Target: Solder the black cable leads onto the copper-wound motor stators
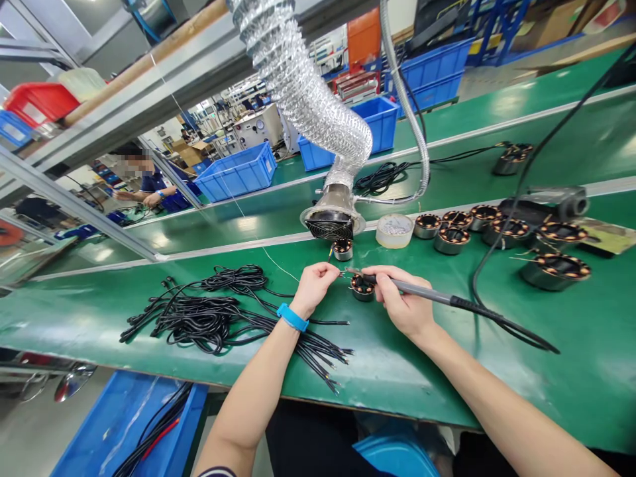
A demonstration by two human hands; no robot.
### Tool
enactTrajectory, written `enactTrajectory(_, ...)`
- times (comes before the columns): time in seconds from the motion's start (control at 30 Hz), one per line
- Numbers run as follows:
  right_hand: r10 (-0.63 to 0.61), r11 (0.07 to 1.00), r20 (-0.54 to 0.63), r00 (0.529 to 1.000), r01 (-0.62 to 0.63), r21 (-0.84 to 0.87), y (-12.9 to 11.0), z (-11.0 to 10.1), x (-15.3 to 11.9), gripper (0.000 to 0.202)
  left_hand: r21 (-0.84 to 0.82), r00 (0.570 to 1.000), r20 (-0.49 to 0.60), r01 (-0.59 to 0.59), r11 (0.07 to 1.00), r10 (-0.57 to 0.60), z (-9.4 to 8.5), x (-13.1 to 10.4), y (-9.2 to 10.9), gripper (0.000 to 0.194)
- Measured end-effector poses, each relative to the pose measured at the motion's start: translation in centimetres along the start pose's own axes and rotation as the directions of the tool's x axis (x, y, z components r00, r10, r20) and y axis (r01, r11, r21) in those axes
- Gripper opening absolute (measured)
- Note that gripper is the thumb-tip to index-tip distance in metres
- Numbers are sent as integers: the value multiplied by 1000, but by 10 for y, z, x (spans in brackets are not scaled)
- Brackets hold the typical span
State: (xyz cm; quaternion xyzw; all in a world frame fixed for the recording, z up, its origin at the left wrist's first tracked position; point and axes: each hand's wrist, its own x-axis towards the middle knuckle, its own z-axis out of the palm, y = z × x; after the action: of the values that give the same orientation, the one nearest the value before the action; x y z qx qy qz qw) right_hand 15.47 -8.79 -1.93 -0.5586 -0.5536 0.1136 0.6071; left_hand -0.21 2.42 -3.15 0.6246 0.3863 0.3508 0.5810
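My left hand, with a blue wristband, is closed in a pinch. A thin pale solder wire hangs from the shelf above and runs to its fingers. In my right hand is a soldering iron, held by its grey handle, its tip pointing left towards my left fingertips. Below the tip sits a small motor stator with copper windings; whether the tip touches it I cannot tell. Another small stator stands just behind, under the fume extractor hood.
Coiled black cables lie left, their stripped ends near the front edge. Several stators and a clear round tub stand right. The iron's cord loops across the right side. A co-worker sits far left.
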Motion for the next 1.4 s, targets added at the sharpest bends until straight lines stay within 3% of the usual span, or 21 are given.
enactTrajectory(0.3, -78, 996, 52, 996, 80, -50, -2, 2, 2, 29, 1, 1000, 13, -2, 1000, 2, -1, 0, -1, 26)
enactTrajectory(0.6, -64, 998, -21, 998, 64, 2, 1, 3, 0, 26, 18, 1000, 17, 2, 1000, -2, 0, -1, 2, 24)
enactTrajectory(1.4, -124, 992, -26, 992, 123, -28, 0, 6, 3, 25, 19, 1000, 23, -9, 1000, 8, 0, 1, 0, 22)
